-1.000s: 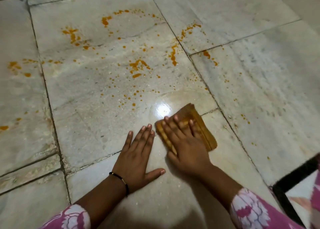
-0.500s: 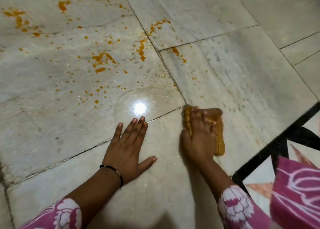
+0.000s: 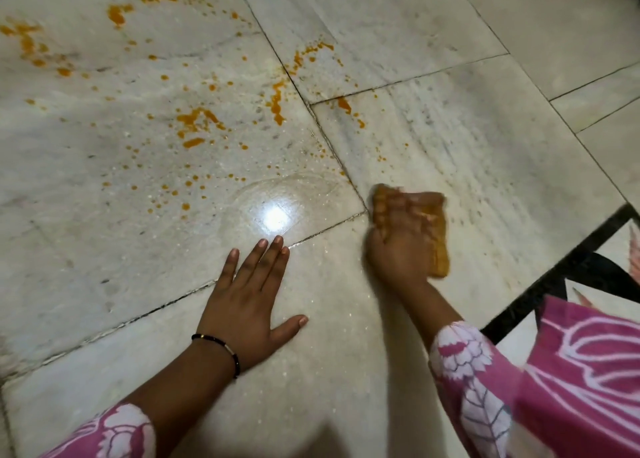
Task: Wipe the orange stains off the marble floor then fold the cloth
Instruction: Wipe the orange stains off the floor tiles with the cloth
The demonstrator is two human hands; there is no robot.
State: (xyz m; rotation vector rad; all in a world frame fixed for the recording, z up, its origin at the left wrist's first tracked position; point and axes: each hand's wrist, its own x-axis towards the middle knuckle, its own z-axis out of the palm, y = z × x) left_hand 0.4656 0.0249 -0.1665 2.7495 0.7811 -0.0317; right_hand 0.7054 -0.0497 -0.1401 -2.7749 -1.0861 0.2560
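Your right hand (image 3: 398, 246) presses flat on the cloth (image 3: 434, 235), fingers spread over it rather than curled around it; the hand is blurred. The folded orange cloth lies under those fingers and pokes out past their tips and to their right, on the floor (image 3: 485, 145). Your left hand (image 3: 242, 305) lies palm-down on bare marble, fingers straight, thumb out, holding nothing, well left of the cloth. The stains (image 3: 197, 121) are spattered beyond both sets of fingertips, mostly up and left. A light glare (image 3: 275, 218) sits just past your left fingertips.
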